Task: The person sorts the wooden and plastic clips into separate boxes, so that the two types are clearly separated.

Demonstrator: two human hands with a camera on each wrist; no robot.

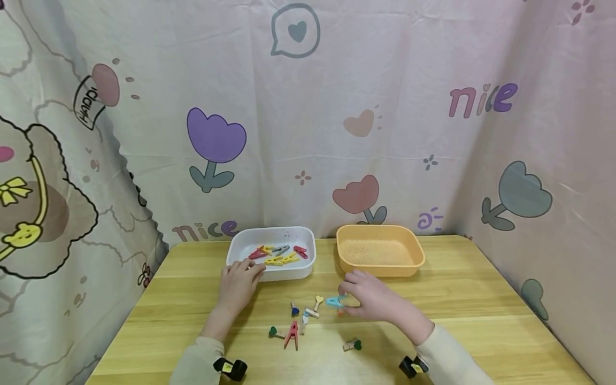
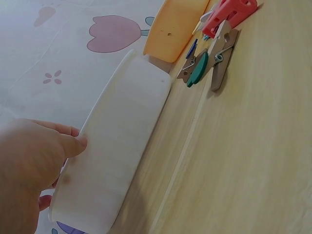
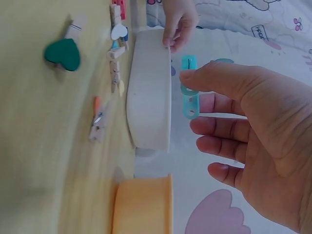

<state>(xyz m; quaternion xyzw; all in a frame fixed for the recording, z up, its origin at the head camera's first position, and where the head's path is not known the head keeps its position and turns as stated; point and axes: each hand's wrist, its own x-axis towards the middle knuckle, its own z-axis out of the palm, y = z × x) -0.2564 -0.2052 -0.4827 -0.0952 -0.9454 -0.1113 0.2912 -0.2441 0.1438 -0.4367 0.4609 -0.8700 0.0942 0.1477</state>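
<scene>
My left hand (image 1: 249, 270) holds the front left rim of a white tray (image 1: 308, 264), thumb against its outer wall (image 2: 117, 156) and fingers over the edge. Several coloured clothespins (image 1: 276, 255) lie inside the tray. My right hand (image 1: 344, 299) hovers just above the table in front of the orange tray (image 1: 380, 267). It pinches a light blue clothespin (image 1: 333, 302) between thumb and forefinger. In the right wrist view the blue clothespin (image 3: 189, 95) sticks out past the thumb tip, with the other fingers relaxed.
Several small pegs lie loose on the wooden table (image 1: 471, 299) between my hands: a red one (image 1: 292, 335), green heart pegs (image 1: 274, 332) (image 1: 355, 345), a blue heart peg (image 1: 294, 309). Nothing shows inside the orange tray. Patterned cloth walls surround the table.
</scene>
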